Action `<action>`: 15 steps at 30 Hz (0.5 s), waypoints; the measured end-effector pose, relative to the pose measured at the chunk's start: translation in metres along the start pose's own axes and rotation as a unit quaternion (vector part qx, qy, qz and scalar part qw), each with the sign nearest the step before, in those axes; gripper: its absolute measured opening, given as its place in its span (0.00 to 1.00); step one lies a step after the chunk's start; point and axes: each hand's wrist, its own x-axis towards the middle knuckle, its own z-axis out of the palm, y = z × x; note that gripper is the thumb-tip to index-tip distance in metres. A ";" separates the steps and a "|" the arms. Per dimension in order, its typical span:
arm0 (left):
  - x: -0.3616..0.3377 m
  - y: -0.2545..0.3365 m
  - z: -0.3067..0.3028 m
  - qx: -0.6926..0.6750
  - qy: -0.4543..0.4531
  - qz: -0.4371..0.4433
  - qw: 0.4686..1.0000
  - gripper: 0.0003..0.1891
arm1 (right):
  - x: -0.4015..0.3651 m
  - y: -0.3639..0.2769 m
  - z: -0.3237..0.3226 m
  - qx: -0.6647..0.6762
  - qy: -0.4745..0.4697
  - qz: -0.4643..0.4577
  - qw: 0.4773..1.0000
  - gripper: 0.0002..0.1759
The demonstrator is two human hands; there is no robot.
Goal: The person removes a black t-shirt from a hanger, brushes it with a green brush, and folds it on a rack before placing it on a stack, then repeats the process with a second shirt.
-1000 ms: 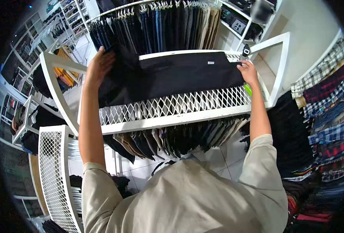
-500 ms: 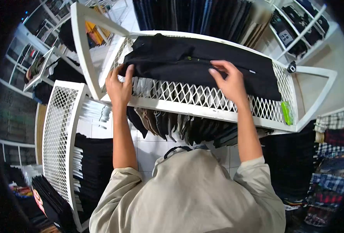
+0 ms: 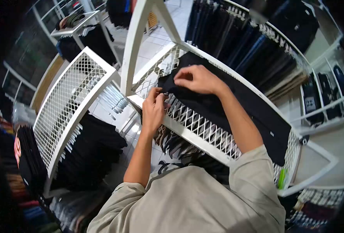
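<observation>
A pair of black folded trousers (image 3: 267, 121) lies lengthwise on the white mesh rack top (image 3: 197, 140). My left hand (image 3: 153, 110) is at the trousers' near left corner, thumb and fingers pinched together on the edge of the cloth. Above the same end of the trousers, my right hand (image 3: 200, 79) is curled, its thumb and fingertips drawn together. What those right fingertips hold, if anything, is hidden. A small white label (image 3: 272, 134) shows toward the trousers' right end.
A bright green object (image 3: 282, 178) lies at the rack's right end. Garments hang beneath the rack. A second mesh rack (image 3: 69, 97) with black clothes stands on the left. Rows of hanging trousers (image 3: 226, 35) fill the back, and checked shirts (image 3: 319, 200) are at lower right.
My view has turned left, so the rack appears slanted. My right hand has moved from the trousers' middle to their left end. My left hand's fingers have closed.
</observation>
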 end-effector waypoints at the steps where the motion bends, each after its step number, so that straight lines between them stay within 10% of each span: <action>1: -0.002 0.006 0.000 -0.073 -0.006 -0.046 0.996 0.17 | -0.003 -0.005 0.002 0.006 -0.026 0.000 1.000 0.13; 5: 0.002 0.011 0.016 0.057 0.029 -0.048 0.997 0.24 | 0.008 0.006 -0.008 0.097 -0.242 0.048 0.964 0.13; 11: -0.009 0.014 0.029 0.186 0.094 0.005 0.978 0.19 | 0.083 0.047 0.012 -0.073 -0.025 -0.141 0.987 0.21; 15: -0.016 0.018 0.032 0.147 0.113 -0.006 0.983 0.18 | 0.095 0.043 0.021 -0.175 -0.144 -0.098 0.969 0.25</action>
